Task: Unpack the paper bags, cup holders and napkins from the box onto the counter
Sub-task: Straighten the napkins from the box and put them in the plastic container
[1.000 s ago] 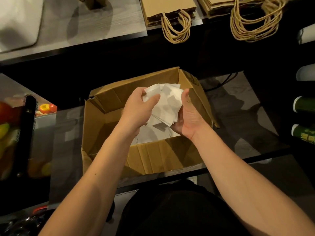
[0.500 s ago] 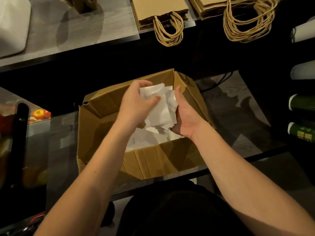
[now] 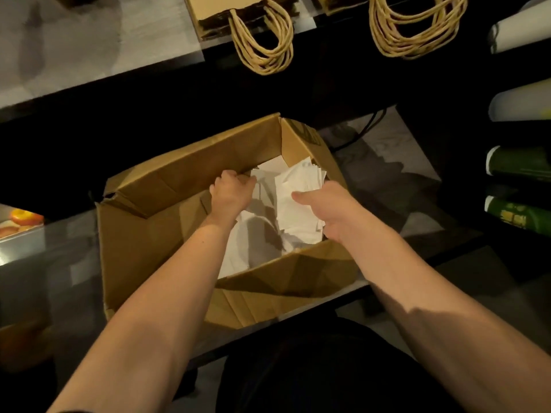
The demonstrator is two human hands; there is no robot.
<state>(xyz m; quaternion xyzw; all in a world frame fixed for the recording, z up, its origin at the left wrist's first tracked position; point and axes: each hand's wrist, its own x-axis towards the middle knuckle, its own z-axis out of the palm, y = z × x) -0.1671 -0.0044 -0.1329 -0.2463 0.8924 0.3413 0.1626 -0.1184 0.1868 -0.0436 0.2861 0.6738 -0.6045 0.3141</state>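
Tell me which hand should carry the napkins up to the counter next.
Right, probably. The right hand already grips the napkin stack inside the cardboard box, thumb across its top. The left hand only reaches into loose napkins by the far wall.

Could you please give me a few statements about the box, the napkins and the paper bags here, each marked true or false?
1. Both hands are inside the cardboard box. True.
2. The right hand holds a stack of white napkins. True.
3. The left hand rests on the counter. False: it reaches into the napkins in the box.
4. Paper bags lie on the counter, handles hanging over its edge. True.
5. The box is empty. False: white napkins remain in it.
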